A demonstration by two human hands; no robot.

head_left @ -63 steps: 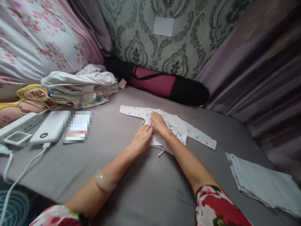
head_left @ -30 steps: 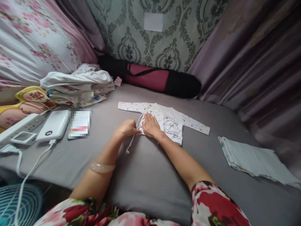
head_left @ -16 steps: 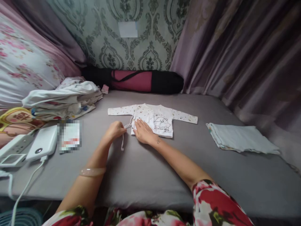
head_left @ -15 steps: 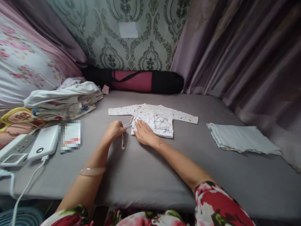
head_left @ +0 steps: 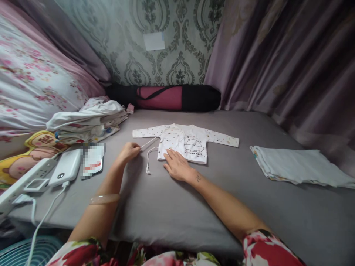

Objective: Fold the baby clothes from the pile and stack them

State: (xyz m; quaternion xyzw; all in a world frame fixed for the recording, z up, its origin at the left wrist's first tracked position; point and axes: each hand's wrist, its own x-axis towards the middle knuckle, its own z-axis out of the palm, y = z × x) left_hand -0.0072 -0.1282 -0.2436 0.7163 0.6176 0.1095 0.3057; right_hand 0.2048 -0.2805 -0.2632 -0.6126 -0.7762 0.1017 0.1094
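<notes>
Pinching a taut string (head_left: 150, 142) are the left fingers (head_left: 135, 146); the right fingers (head_left: 172, 156), slightly apart, are touching the shirt (head_left: 195, 146).

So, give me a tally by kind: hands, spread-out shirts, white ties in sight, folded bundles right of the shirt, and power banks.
Hands: 2 (left hand, right hand)
Spread-out shirt: 1
White ties: 2 (taut tie, loose tie)
Folded bundle: 1
Power bank: 1
Total: 7
</notes>
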